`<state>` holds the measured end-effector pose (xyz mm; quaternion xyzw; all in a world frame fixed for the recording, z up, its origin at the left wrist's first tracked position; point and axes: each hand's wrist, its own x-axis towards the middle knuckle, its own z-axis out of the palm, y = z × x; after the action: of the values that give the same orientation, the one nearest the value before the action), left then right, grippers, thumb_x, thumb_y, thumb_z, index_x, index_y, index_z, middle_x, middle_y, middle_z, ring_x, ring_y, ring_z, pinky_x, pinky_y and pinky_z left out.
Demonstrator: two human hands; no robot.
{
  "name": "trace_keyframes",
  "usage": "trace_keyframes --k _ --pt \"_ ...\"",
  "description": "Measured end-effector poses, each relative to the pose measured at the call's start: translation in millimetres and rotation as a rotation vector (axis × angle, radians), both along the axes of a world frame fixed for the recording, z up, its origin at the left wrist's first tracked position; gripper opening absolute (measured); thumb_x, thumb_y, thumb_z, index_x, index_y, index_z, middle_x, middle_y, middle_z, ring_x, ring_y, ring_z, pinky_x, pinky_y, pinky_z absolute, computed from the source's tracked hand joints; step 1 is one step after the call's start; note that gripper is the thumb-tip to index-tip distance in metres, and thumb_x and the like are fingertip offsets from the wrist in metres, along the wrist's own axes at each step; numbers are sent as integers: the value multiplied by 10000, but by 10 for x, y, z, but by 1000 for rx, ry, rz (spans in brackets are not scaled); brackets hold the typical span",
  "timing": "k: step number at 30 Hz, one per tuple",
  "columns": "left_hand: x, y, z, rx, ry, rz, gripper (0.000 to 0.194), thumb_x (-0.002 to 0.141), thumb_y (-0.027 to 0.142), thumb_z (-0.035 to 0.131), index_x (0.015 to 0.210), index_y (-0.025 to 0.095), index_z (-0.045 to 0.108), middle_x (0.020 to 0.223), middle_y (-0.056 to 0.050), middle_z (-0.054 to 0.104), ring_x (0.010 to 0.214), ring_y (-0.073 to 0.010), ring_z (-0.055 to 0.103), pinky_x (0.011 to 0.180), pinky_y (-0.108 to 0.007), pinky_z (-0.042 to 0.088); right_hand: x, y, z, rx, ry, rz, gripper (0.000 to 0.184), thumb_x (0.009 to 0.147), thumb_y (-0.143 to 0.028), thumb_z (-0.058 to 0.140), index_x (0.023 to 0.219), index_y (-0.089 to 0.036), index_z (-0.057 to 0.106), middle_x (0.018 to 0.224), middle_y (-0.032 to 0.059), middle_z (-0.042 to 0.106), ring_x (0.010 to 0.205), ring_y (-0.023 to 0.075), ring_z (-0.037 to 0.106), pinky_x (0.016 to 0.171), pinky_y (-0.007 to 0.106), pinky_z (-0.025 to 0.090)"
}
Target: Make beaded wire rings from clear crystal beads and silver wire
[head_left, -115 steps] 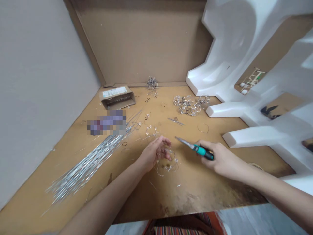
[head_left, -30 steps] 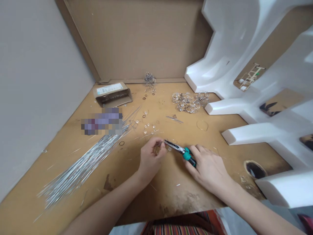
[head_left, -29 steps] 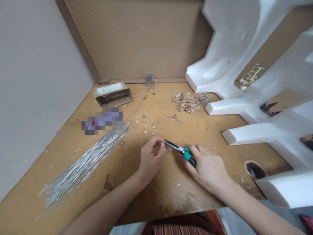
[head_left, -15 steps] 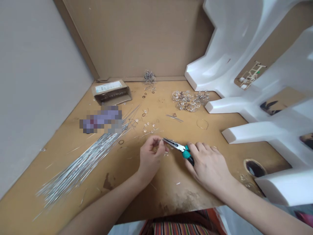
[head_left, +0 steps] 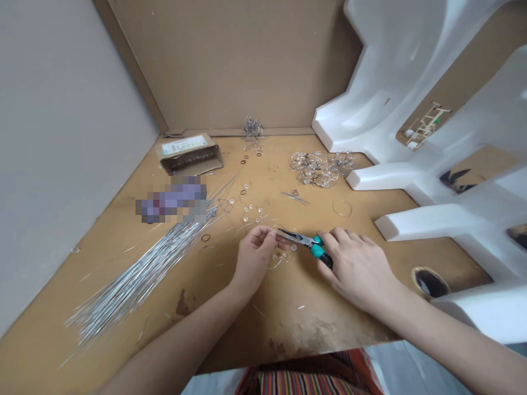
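My right hand [head_left: 359, 264] is wrapped round the green-and-black handles of a pair of needle-nose pliers [head_left: 305, 240]. The jaws point left, slightly parted, and their tips reach the fingertips of my left hand [head_left: 256, 253]. That hand is closed in a pinch on a thin wire, most of it hidden by the fingers. Just below the jaws show a clear bead [head_left: 293, 248] and a curved bit of wire with beads [head_left: 282, 258]; whether these join the pinched wire I cannot tell. Several loose clear beads [head_left: 253, 212] lie just beyond my left hand.
A bundle of straight wires [head_left: 140, 280] lies at left, below a blurred purple object [head_left: 173, 198]. Behind it stands an open cardboard box [head_left: 190, 155]. Beaded wire rings [head_left: 315, 169] are heaped at back right. White moulded legs [head_left: 415, 222] and a hole [head_left: 430, 282] edge the right side.
The plier jaws have parted and the pliers have shifted slightly right with my right hand. A bead and curved wire show more clearly below the jaws. My left hand keeps its pinch.
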<state>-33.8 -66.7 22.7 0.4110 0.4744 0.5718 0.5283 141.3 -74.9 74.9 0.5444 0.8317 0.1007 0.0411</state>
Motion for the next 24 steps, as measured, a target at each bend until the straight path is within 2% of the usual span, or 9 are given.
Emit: trace_keyframes --k 6,12,16,20,24 --pt "-4 12 -42 -16 -47 -28 130 800 267 509 724 165 538 671 -22 686 637 -155 657 654 -259 471 -28 -56 15 30 -21 -12 240 798 -356 447 938 -192 550 801 59 569 723 210 528 612 296 274" --pt "7 -33 -7 73 -20 -23 88 808 246 516 770 170 539 689 -17 681 686 -162 657 705 -276 467 -21 -79 75 69 -35 -11 262 789 -360 459 967 -192 550 807 61 567 736 223 525 620 303 284" --pt "15 -56 8 117 -25 -15 74 798 240 536 791 169 557 722 -21 677 712 -159 649 730 -281 465 -5 -120 57 102 -4 -13 297 779 -360 468 1016 -195 538 848 65 573 763 225 527 637 306 293" --pt "8 -41 -36 27 -156 -64 100 804 250 520 780 165 566 748 -27 682 704 -154 649 752 -292 459 -15 -140 -1 88 17 -45 302 783 -358 467 1036 -203 528 832 54 577 750 218 538 620 299 285" --pt "-4 -19 -61 -99 -245 -107 111 778 266 548 772 157 569 770 -48 687 728 -173 648 713 -301 469 -34 -102 7 99 -46 -32 284 797 -353 461 1023 -197 536 805 63 574 727 216 531 613 301 267"
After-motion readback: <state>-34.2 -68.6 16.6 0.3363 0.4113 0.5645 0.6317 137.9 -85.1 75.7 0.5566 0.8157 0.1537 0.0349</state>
